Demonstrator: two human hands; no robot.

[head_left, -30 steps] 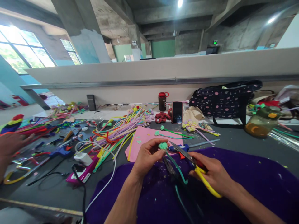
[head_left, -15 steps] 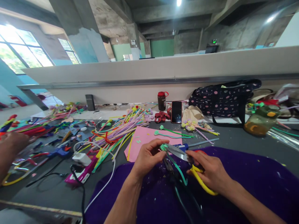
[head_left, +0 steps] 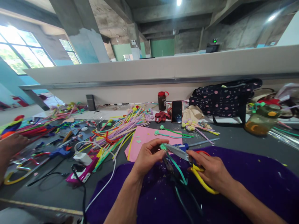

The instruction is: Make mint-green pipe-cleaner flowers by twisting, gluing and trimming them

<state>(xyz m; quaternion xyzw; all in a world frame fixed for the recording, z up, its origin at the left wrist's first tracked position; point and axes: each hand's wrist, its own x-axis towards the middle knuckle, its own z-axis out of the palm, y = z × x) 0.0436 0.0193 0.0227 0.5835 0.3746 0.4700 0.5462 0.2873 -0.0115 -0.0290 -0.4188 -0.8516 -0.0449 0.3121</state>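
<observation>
My left hand pinches the head of a green pipe-cleaner flower, whose teal stem hangs down to the right. My right hand grips scissors with yellow and red handles; the blades point left, their tips at the flower head. Below the flower, dark pliers stand out against a purple cloth. Two similar green-headed stems lie across a pink sheet just beyond my hands.
Pipe cleaners spread left of the pink sheet. A magenta power strip with cables lies nearer. Another person's hand is at far left. Behind stand a phone, a red-lidded jar, a dark bag and a bottle.
The scissor blades look closer together at the flower head, while my left hand has hardly moved. At far left, the other person's hand and a multicoloured piece have shifted slightly.
</observation>
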